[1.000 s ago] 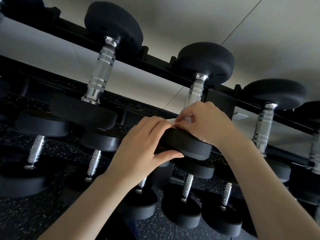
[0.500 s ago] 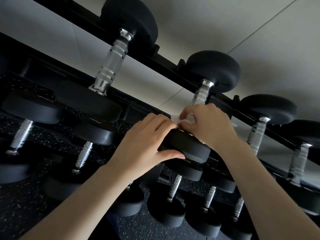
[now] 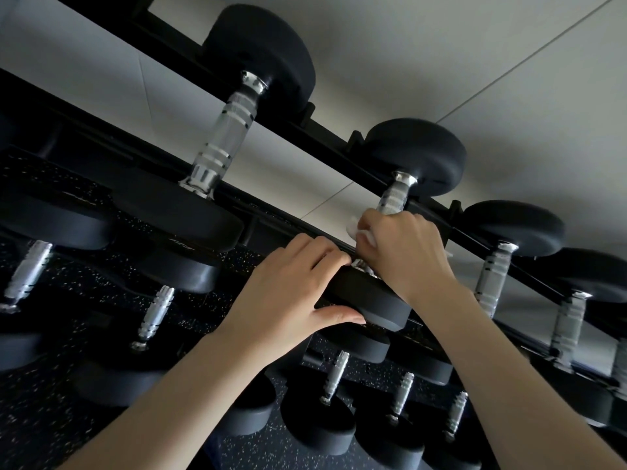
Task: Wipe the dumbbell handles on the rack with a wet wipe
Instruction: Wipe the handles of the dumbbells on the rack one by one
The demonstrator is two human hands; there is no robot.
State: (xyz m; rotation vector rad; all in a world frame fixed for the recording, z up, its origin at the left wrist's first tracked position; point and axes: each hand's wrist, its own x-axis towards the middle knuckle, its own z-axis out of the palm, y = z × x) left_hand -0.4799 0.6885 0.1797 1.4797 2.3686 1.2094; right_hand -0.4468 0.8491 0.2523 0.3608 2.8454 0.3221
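A black dumbbell rack [image 3: 322, 137] holds several black-headed dumbbells with knurled chrome handles. My right hand [image 3: 403, 252] is wrapped round the lower part of the middle top-row dumbbell's handle [image 3: 392, 200], holding a white wet wipe [image 3: 354, 228] against it; only a corner of the wipe shows past my fingers. My left hand [image 3: 288, 293] grips the near black head [image 3: 376, 303] of that same dumbbell, thumb under it and fingers over its top edge.
A larger dumbbell [image 3: 224, 144] rests to the left on the top row, smaller ones [image 3: 492, 283] to the right. Lower tiers carry more dumbbells [image 3: 334, 378]. Below is dark speckled rubber floor [image 3: 40, 418]; behind is a pale wall [image 3: 441, 45].
The view has swung left and tilted, so the rack runs steeper. My right hand has slid slightly up the handle with the wipe; the left hand keeps its grip on the head.
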